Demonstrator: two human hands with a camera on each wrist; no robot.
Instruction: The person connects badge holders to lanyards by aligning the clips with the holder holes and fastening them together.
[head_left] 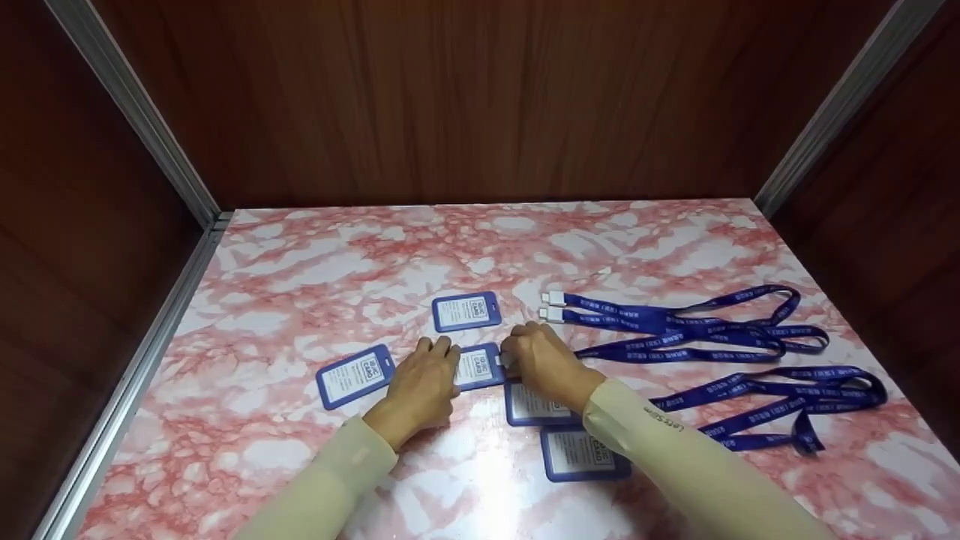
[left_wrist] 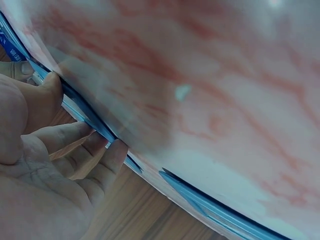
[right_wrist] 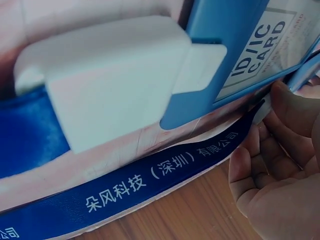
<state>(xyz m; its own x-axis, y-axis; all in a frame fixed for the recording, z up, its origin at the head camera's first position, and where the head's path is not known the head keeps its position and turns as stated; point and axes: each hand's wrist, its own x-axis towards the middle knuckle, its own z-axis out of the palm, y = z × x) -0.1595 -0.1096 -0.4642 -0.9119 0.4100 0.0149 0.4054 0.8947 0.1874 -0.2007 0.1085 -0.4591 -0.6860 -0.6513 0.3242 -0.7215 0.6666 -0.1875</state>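
Note:
Between both hands lies a blue card holder (head_left: 478, 365) with a white card, flat on the table. My left hand (head_left: 421, 381) grips it from the left; in the left wrist view, thumb and fingers (left_wrist: 111, 157) hold its edges. At its slotted right end, my right hand (head_left: 546, 361) pinches the white clip (right_wrist: 262, 111) of a blue lanyard (right_wrist: 165, 170) with white lettering. The head view shows that lanyard trailing right from under the hand. Fingers partly hide the clip, so whether it passes through the slot cannot be told.
Other card holders lie around: one above (head_left: 466, 311), one left (head_left: 355, 376), and two below the right hand and forearm, partly covered (head_left: 586, 454). Two lanyards with white clips (head_left: 553, 314) stretch right. More lanyards (head_left: 780, 390) lie lower right. Wood panels (head_left: 480, 105) enclose the table.

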